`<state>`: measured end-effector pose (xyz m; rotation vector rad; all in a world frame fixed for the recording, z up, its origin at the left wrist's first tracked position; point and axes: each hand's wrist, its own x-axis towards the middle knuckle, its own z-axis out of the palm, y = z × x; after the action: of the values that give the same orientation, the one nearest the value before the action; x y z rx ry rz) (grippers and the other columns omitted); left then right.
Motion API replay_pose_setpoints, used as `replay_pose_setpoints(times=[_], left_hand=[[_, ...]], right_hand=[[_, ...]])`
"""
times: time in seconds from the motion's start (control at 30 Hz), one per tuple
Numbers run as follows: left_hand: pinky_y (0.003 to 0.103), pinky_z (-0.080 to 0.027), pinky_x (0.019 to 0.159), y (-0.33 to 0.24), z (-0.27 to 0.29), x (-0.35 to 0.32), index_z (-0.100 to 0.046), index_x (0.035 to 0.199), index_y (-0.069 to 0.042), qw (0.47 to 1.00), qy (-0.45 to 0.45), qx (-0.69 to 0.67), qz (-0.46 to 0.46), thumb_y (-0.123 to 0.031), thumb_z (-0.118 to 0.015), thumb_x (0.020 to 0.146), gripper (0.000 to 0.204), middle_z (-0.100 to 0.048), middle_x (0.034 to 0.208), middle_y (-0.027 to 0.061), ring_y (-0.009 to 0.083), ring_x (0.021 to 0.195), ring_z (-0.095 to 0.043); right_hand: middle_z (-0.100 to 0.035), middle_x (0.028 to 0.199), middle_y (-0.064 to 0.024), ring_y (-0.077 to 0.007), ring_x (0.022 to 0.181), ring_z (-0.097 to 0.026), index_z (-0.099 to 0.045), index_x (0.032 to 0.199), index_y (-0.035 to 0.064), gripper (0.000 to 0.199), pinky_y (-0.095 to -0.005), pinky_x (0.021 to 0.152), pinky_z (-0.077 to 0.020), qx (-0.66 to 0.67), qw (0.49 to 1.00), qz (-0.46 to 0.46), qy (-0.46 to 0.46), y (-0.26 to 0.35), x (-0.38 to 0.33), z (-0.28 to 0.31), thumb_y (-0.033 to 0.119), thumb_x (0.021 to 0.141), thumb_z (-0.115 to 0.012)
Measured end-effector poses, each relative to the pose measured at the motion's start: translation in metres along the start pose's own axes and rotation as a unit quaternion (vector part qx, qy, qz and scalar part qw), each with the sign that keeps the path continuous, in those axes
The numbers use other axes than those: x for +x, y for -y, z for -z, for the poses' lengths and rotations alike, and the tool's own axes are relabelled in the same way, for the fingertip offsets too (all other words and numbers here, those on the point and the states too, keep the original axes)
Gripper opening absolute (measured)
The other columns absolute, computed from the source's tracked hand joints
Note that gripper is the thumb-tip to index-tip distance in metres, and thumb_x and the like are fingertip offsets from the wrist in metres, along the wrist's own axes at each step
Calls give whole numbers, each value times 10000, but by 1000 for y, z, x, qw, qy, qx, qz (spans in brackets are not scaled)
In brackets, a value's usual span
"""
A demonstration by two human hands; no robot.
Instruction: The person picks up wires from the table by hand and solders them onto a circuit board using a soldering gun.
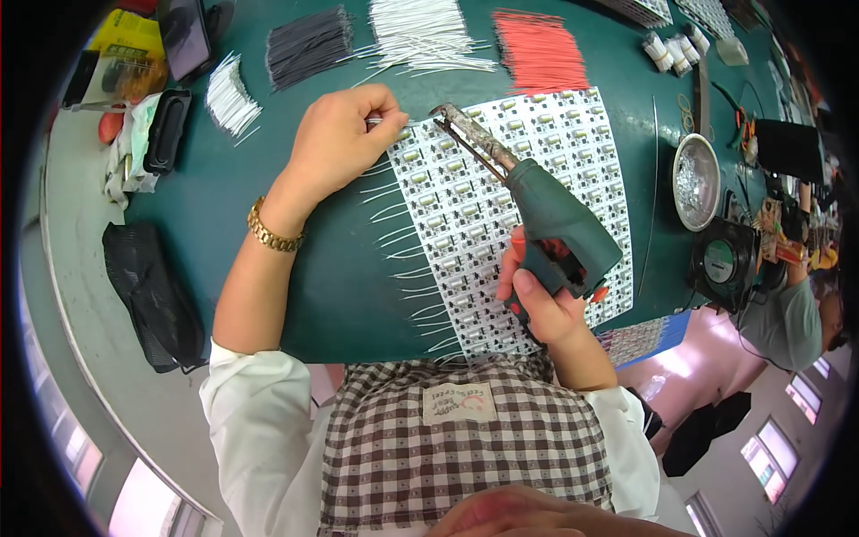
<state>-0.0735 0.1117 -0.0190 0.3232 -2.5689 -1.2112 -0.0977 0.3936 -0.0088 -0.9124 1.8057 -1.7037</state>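
My left hand [344,134] is closed in a pinch at the upper left corner of a white circuit board panel [465,268], with thin white wire [373,120] between its fingers. My right hand [548,304] grips a green soldering gun [568,224] by its handle, above the panel. The gun's tip points up and left, close to the panel's top edge and a short way right of my left fingertips; contact cannot be made out. Down the panel's left edge, several white wires [394,235] stick out in loops over the green table.
Beyond the panel lie bundles of black wires [310,46], white wires [420,31] and red wires [541,52]. A smaller white wire pile [233,98] sits left. At right are a bowl [676,186] and black fan [718,262]; a black pouch [152,295] lies left. Another person [787,322] sits far right.
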Motion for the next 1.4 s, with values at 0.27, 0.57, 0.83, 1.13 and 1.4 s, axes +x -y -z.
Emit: replay_pose_setpoints(times=[0.27, 0.57, 0.83, 1.13, 1.4], left_hand=[[253, -365, 522, -1, 0, -2, -585, 763, -29, 1000, 0, 14, -7, -186, -640, 834, 181, -543, 612, 10, 77, 534, -435], [313, -427, 551, -3, -2, -2, -612, 755, -52, 1000, -9, 21, -8, -200, -636, 802, 156, -576, 618, 64, 194, 554, -543], [319, -425, 550, -3, -3, -2, -608, 751, -61, 999, -15, 29, -11, -208, -636, 794, 155, -578, 622, 61, 197, 555, -543], [324, -431, 562, -4, -4, -4, -605, 747, -63, 999, -16, 39, -19, -200, -633, 790, 146, -589, 645, 63, 204, 579, -554], [277, -374, 517, 2, -8, -6, -574, 752, -35, 999, -27, 27, -37, -184, -641, 808, 173, -513, 606, 40, 124, 520, -444]], right_hand=[[-553, 842, -101, -154, 585, -541, -487, 1130, -23, 341, -264, 522, -427, -34, 999, 4, 7, -2, -3, 3, 110, 828, -572], [-566, 695, -69, -110, 572, -517, -531, 1018, -8, 230, -243, 519, -401, -82, 997, 11, 1, -6, -3, 1, 142, 847, -566], [-571, 706, -84, -118, 566, -516, -537, 956, -6, 181, -257, 519, -412, -108, 994, 2, 2, -6, -5, 0, 136, 847, -560], [-572, 763, -107, -170, 580, -559, -468, 1182, -14, 459, -277, 538, -477, 99, 991, -54, -76, 5, -5, -7, 188, 798, -620], [-564, 740, -106, -166, 564, -541, -485, 1149, -12, 413, -265, 531, -438, 62, 993, -93, -47, 11, -5, -8, 188, 808, -605]])
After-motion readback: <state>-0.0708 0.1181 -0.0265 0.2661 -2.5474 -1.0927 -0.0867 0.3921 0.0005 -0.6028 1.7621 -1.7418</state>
